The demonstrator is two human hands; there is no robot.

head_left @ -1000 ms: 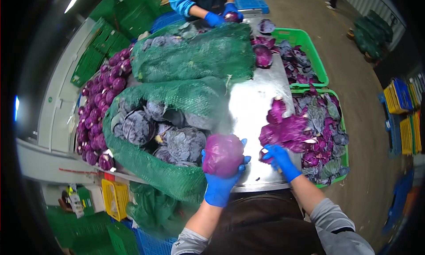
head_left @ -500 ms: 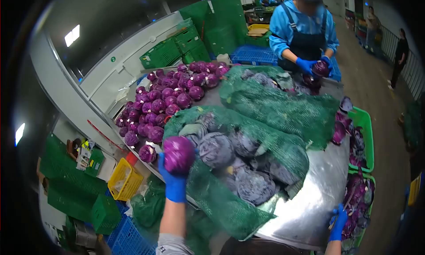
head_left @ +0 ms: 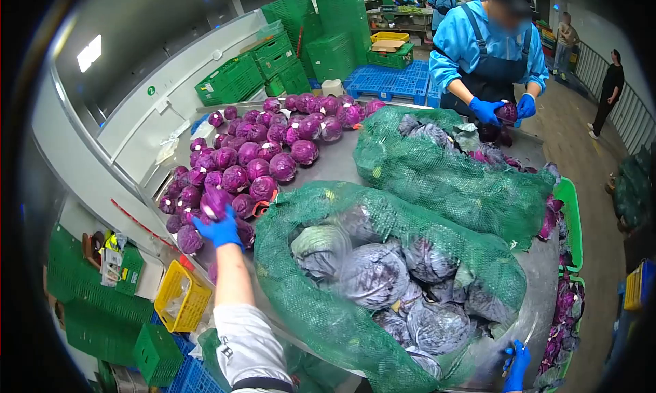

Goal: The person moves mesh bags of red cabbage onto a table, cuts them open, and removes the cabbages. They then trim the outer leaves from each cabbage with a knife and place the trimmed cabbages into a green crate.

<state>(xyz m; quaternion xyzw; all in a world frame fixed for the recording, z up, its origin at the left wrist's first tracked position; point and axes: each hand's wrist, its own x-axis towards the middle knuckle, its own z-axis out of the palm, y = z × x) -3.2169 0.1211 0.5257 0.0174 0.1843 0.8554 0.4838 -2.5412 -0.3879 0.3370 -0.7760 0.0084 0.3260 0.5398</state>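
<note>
Left hand on one cabbage at the heap, right hand low at the table edge.
My left hand (head_left: 220,230), gloved blue, has its fingers wrapped round a purple cabbage (head_left: 214,202), which touches the trimmed heads of the heap (head_left: 273,147) just beyond that hand on the table (head_left: 333,166). My right hand (head_left: 517,366) is partly cut off by the frame, so I cannot tell whether it is open or closed. I count two green net sacks: one (head_left: 321,311) lies between my hands, full of dull leafy heads, and the second (head_left: 444,174) is beyond it. The heap holds several dozen heads, too many to count exactly. One co-worker (head_left: 488,48) beyond the far sack holds one head. Two green crates (head_left: 571,219) stand beyond my right hand.
</note>
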